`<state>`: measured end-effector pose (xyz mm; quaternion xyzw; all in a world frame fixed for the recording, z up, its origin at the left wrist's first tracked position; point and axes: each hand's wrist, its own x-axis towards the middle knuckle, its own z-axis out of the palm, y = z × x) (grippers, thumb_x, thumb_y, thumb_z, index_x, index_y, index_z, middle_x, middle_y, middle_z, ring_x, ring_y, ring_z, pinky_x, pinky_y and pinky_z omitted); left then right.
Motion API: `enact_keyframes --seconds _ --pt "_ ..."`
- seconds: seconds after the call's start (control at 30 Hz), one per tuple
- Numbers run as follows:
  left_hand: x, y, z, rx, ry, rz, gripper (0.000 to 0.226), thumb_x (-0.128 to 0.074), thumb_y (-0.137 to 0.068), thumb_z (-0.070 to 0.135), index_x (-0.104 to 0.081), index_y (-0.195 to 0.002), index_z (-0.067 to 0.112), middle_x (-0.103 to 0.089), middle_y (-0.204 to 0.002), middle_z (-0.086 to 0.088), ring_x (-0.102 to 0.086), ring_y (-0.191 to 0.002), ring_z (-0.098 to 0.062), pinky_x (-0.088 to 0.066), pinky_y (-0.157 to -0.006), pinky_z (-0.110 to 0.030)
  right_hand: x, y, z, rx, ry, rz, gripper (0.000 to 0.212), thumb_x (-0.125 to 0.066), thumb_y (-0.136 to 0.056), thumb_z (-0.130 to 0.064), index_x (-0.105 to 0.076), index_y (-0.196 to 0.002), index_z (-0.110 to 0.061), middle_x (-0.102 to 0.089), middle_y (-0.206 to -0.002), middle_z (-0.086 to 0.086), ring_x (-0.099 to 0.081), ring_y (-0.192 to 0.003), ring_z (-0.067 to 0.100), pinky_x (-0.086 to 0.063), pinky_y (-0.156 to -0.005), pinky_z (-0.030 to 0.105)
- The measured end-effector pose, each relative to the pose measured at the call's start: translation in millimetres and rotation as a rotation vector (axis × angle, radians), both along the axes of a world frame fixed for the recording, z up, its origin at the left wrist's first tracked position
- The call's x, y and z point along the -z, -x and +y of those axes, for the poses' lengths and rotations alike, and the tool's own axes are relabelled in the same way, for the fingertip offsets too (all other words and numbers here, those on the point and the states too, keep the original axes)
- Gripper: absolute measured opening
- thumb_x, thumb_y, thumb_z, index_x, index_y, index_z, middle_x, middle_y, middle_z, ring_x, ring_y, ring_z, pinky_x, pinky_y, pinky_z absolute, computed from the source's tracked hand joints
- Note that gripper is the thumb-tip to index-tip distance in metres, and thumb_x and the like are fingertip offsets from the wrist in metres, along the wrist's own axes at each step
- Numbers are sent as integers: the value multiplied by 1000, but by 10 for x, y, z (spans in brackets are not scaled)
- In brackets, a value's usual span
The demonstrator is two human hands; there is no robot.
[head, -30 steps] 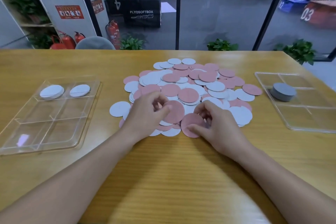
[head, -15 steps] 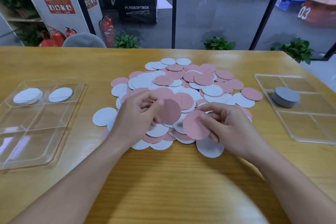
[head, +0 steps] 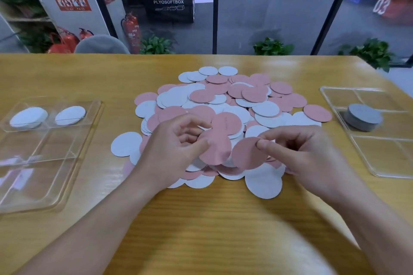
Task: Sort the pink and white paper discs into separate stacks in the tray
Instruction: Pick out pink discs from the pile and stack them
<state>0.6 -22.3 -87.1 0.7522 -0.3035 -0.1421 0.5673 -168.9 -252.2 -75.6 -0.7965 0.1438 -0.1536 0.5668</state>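
Nearest: two bare forearms reach in over the yellow-brown wooden table (head: 212,219). Left hand (head: 176,154) pinches a round pink paper disc (head: 218,152) btwn thumb & curled fingers, lifted just above the near edge of the pile. Right hand (head: 306,158) pinches a second pink paper disc (head: 245,154) at its right rim w/ thumb & forefinger; the two held discs sit side by side, edges just overlapping. Under the right hand, a large white paper disc (head: 263,182) lies flat on the table. Behind: loose heap of pink and white paper discs (head: 223,98), mid-table. Left, clear plastic divided tray (head: 44,163), w/ white disc stacks (head: 29,117) in both far compartments. Right, second clear plastic tray (head: 384,163) holding a grey disc stack (head: 363,118). Beyond the table edge: green potted plants (head: 272,47), red fire extinguisher (head: 131,29).
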Motion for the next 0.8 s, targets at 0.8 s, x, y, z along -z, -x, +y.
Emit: enact_keyframes --seconds 0.8 --pt "52 276 -185 139 36 111 18 -64 -110 10 -78 -102 14 -65 -70 1 -55 -60 -13 -53 -61 -26 239 -12 166 -153 213 17 8 -75 -106 -26 -79 -99 -26 -71 -79 -10 -52 -65 9 -41 -60 22"
